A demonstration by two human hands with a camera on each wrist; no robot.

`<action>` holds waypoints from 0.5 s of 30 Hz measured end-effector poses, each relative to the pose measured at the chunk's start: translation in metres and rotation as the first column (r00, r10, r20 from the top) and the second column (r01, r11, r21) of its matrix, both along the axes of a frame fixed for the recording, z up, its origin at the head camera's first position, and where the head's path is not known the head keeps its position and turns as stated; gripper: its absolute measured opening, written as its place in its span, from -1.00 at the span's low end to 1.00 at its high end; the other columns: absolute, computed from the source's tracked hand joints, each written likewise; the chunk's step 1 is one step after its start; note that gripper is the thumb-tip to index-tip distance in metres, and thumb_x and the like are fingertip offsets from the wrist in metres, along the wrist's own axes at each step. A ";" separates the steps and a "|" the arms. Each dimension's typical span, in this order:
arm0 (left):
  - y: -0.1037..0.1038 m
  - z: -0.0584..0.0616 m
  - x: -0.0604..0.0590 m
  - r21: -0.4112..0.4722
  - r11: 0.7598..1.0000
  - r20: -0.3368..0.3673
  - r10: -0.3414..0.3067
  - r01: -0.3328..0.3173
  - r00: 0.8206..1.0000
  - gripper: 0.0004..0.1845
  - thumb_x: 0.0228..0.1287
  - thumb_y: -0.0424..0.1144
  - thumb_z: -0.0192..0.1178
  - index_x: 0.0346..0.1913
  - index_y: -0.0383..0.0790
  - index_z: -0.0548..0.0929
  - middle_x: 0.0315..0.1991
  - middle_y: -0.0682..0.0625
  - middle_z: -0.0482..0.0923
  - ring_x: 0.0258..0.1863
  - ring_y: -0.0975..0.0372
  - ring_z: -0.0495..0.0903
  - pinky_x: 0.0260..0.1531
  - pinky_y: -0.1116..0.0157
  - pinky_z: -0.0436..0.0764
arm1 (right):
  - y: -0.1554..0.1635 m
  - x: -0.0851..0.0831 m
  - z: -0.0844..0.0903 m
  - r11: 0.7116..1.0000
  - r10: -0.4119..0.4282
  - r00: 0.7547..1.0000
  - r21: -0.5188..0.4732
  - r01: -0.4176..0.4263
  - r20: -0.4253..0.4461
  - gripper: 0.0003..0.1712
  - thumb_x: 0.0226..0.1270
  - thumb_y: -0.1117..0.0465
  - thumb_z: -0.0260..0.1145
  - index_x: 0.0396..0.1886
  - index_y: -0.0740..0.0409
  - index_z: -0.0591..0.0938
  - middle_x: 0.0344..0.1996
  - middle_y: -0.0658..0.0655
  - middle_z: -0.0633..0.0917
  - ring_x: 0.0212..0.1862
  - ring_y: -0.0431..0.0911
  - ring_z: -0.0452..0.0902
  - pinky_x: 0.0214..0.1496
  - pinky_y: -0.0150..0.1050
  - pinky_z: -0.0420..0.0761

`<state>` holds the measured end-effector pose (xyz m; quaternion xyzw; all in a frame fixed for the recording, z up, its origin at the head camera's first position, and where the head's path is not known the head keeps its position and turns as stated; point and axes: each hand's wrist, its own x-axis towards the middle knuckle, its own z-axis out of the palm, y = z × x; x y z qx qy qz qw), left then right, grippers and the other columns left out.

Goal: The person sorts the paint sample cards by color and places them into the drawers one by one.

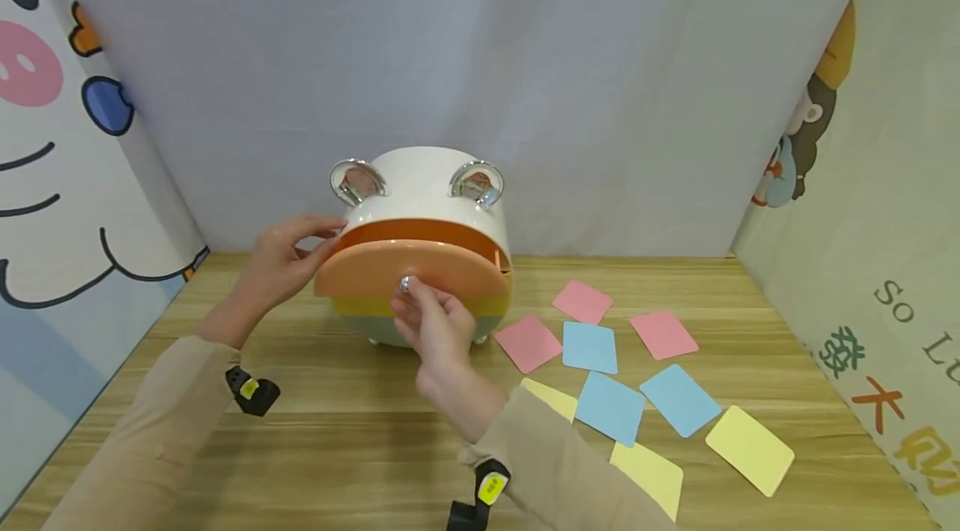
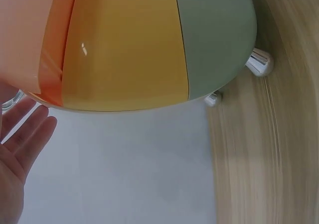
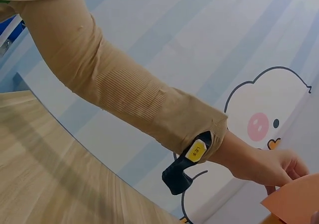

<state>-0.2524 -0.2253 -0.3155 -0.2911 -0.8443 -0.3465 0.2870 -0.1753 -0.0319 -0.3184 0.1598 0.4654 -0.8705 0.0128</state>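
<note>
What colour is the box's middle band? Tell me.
The middle band is golden yellow, clearest in the left wrist view.

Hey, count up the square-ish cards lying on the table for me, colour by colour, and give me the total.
Pink cards: 3
Blue cards: 3
Yellow cards: 3
Total: 9

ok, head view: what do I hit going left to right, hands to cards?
left grip → left silver ear → right grip → leftmost pink card → topmost blue card → rightmost pink card → rightmost yellow card
</note>
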 end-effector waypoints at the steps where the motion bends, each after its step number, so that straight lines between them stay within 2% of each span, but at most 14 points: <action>1: 0.000 0.000 0.000 0.000 1.000 0.003 0.000 0.000 1.000 -0.77 0.09 -0.55 0.20 -0.15 -0.39 0.63 -0.21 -0.18 0.61 -0.26 0.58 0.44 -0.49 0.69 0.51 | 0.000 0.002 0.000 1.000 0.007 1.000 0.003 -0.007 -0.003 -0.79 0.11 0.17 0.34 -0.36 0.18 0.53 -0.41 0.07 0.71 -0.47 -0.23 0.61 -0.31 -0.37 0.64; 9: -0.001 0.001 0.000 -0.009 1.000 0.016 0.004 -0.004 1.000 -0.77 0.10 -0.53 0.20 -0.14 -0.38 0.63 -0.21 -0.17 0.62 -0.26 0.58 0.44 -0.51 0.68 0.52 | 0.006 0.016 -0.003 0.997 0.072 0.997 0.032 -0.071 -0.017 -0.69 0.12 0.11 0.34 -0.25 0.21 0.51 -0.33 0.09 0.71 -0.37 -0.20 0.62 -0.17 -0.30 0.64; 15: -0.001 0.001 0.001 -0.006 1.000 0.026 -0.003 0.003 1.000 -0.77 0.13 -0.51 0.19 -0.12 -0.39 0.63 -0.21 -0.18 0.61 -0.26 0.62 0.42 -0.52 0.67 0.52 | 0.014 0.028 -0.004 0.991 0.132 0.991 0.035 -0.132 -0.020 -0.70 0.16 0.11 0.31 -0.21 0.21 0.50 -0.28 0.09 0.70 -0.33 -0.19 0.62 -0.18 -0.33 0.64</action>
